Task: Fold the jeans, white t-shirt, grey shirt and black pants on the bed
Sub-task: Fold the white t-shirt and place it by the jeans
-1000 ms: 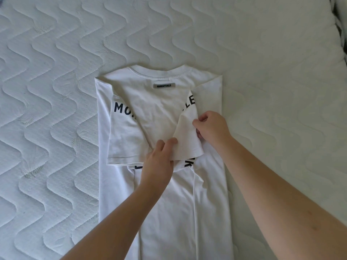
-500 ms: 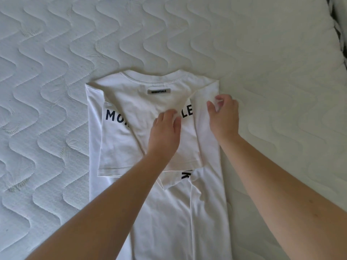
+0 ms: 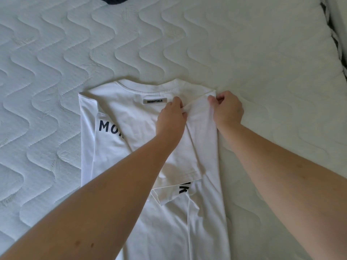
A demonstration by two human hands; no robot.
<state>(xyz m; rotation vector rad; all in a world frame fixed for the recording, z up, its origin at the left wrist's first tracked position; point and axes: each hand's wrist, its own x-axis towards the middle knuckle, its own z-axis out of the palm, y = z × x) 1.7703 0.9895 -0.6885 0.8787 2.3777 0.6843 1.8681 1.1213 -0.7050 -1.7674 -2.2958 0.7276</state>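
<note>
1. White t-shirt (image 3: 131,117) lies back-up on the bed (image 3: 262,53), directly under both my hands, collar on the far side from me.
2. My left hand (image 3: 171,121) sits on the folded-in right sleeve (image 3: 197,132), fingertips gathering a small ridge of cloth just past the grey neck label (image 3: 155,100). Reason: pin the sleeve so it doesn't slide while the edge is set.
3. My right hand (image 3: 226,109) is clenched on the shirt's right shoulder corner, thumb and fingers curled onto the edge. Probably a pinch, but the fingertips are hidden, so grip depth is unclear.
4. Reason for the two-point hold: tension between my hands squares the side fold to the collar line.
5. Delta vs half a second ago: both my hands have moved up toward the collar; the printed letters by my left hand are now covered.
6. A dark garment (image 3: 114,0) shows far beyond my hands, cut off at the frame's top edge.
</note>
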